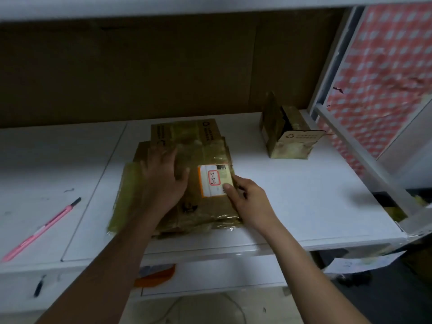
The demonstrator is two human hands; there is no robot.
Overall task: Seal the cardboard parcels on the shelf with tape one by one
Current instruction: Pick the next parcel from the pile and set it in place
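A flat cardboard parcel point(205, 206) wrapped in yellowish tape lies on the white shelf point(292, 195), with a white and orange label point(212, 181) on top. Another flat parcel point(187, 132) lies partly under its far end. My left hand point(161, 178) presses flat on the top parcel, fingers spread. My right hand point(247, 199) grips the parcel's right edge, thumb on the label's corner and fingers curled around the side. A loose strip of tape point(119, 202) sticks out at the parcel's left.
A small cardboard box point(285, 136) with an open flap stands at the back right of the shelf. A pink pen point(44, 228) lies on the left. A metal shelf post point(364, 169) and red checkered sheet point(383, 78) bound the right side. Brown cardboard backs the shelf.
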